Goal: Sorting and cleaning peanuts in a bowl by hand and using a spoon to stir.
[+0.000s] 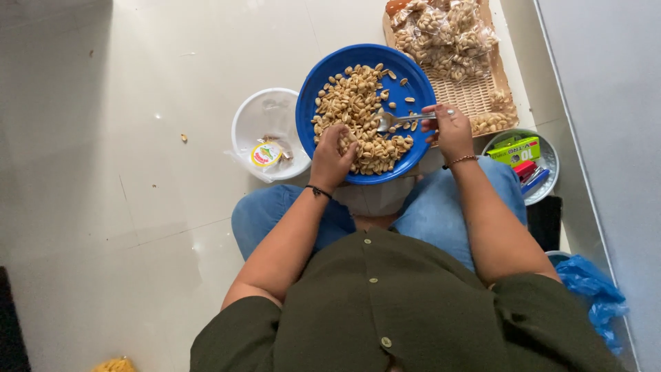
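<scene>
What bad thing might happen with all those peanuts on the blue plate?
The round blue plastic plate seems to sit on the person's lap, not the floor, so it might tip and scatter the peeled peanuts. The right hand holds a metal spoon among them; a quick scoop may flick some over the rim. One nut already lies on the tiles.
</scene>
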